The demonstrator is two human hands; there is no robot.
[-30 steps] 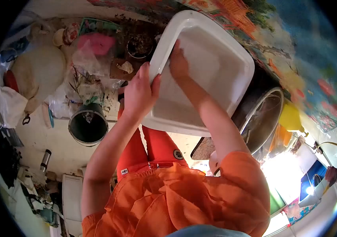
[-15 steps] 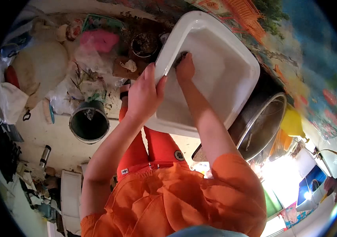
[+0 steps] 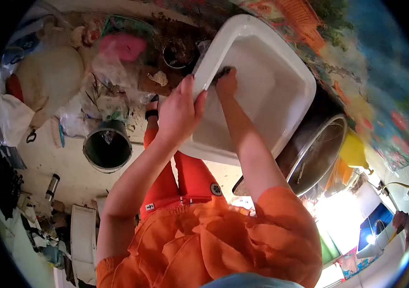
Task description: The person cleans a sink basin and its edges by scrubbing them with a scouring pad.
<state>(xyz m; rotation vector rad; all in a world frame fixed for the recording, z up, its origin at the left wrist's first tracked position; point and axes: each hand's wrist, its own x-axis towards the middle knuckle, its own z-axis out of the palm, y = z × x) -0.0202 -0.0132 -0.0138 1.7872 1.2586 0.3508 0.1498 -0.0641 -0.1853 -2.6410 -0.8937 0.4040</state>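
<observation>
A large white basin (image 3: 288, 42) stands tilted in front of me, its inside facing me. My left hand (image 3: 180, 113) is closed around the basin's left rim, the thumb on the inner side. Inside the basin, my right hand (image 3: 227, 85) presses a small dark scouring pad (image 3: 222, 73) against the left inner wall. The fingers are bent round the pad and partly hide it, so its exact material is unclear.
A big metal pot (image 3: 317, 153) stands right of the basin, beside a painted wall (image 3: 372, 77). On the left are a dark bucket (image 3: 107, 148), plastic bags (image 3: 15, 120) and a pink bag (image 3: 123, 46). A flowerpot (image 3: 178, 53) sits behind the basin's left edge.
My right hand has shifted slightly down and to the right inside the basin with the scouring pad. My left hand keeps its hold on the rim, and the basin has hardly moved.
</observation>
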